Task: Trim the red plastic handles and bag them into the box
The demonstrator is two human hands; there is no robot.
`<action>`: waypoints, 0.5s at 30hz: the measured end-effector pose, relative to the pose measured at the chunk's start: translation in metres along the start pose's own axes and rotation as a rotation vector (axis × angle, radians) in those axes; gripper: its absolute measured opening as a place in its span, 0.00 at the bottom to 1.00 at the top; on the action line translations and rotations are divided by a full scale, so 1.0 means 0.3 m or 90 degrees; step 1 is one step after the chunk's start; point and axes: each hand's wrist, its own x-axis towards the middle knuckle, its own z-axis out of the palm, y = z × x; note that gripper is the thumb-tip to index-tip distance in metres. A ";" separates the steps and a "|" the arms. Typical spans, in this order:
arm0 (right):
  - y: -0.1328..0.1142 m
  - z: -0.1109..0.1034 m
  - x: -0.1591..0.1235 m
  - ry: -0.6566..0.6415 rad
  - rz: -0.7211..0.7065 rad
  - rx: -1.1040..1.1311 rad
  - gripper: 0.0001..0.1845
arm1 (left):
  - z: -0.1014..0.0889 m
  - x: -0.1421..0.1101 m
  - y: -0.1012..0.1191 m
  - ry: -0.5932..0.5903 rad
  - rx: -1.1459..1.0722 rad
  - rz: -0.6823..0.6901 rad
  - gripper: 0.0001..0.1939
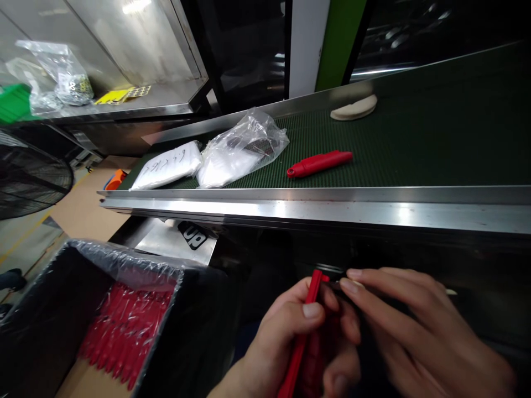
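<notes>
My left hand (286, 326) is closed around a long red plastic piece (299, 354), thumb pressed on its side and its top end poking out above the fingers. My right hand (418, 326) is close beside it, its fingertips drawn together at that top end. A small dark thing shows by the right fingertips, too blurred to name; the right thumb is hidden. Beyond the hands, on the dark green conveyor belt (415, 149), lies a red tapered plastic part (319, 163) with a hole in its near end.
A metal rail (332, 210) edges the belt. On the belt lie a white packet (168, 165), a clear bag (243, 149) and a pale curved piece (354, 108). At lower left, a plastic-lined box (124, 257) holds several red parts (124, 331). A fan (33, 174) stands far left.
</notes>
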 end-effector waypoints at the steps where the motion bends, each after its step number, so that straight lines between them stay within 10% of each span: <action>1: 0.000 0.002 -0.001 -0.002 0.004 0.000 0.24 | -0.003 0.000 -0.001 -0.007 -0.005 -0.002 0.10; 15: 0.076 -0.001 -0.030 -0.085 -0.100 -0.100 0.26 | -0.019 -0.006 -0.007 -0.016 -0.036 -0.023 0.13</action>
